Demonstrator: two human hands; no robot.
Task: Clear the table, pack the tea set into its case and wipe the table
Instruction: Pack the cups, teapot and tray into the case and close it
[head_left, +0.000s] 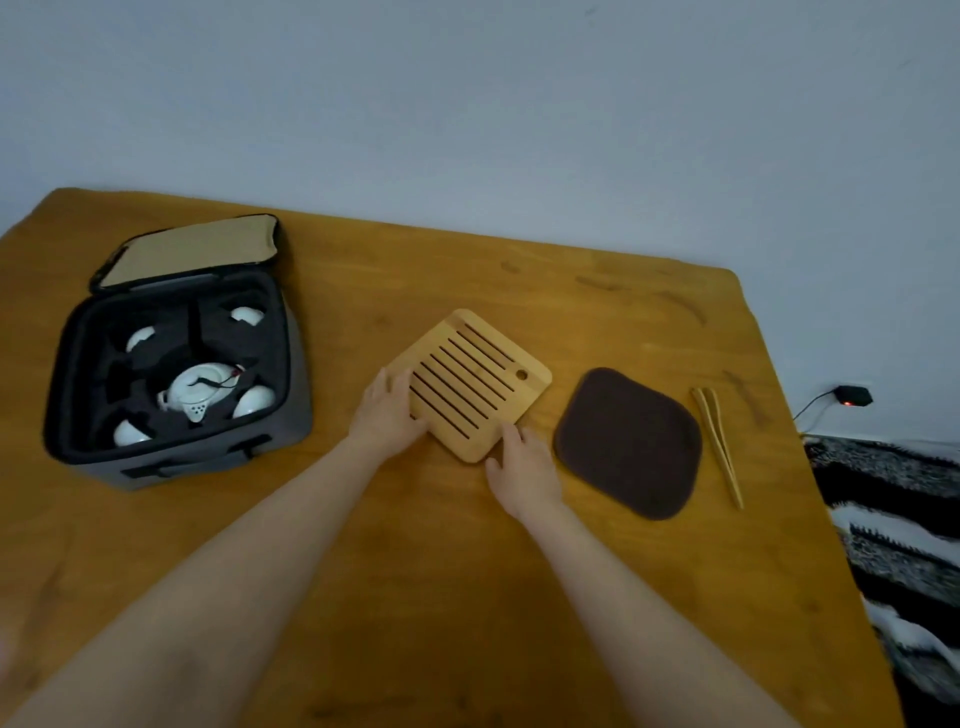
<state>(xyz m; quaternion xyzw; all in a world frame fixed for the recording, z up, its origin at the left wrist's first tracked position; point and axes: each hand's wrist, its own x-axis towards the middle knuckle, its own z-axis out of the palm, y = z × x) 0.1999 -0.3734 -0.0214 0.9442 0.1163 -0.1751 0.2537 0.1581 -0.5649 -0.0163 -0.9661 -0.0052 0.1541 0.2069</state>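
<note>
Both forearms reach across the wooden table (467, 597) to the slatted bamboo tea tray (483, 379), which lies flat mid-table. Left hand (387, 413) rests on the tray's left corner, fingers extended. Right hand (522, 470) touches its near edge, fingers straight, clasping nothing. Left of the tray, the open case (78, 364) holds a white teapot (200, 389) and cups (254, 400). Right of the tray lies a brown cloth (628, 441), with bamboo tongs (719, 447) just beyond.
</note>
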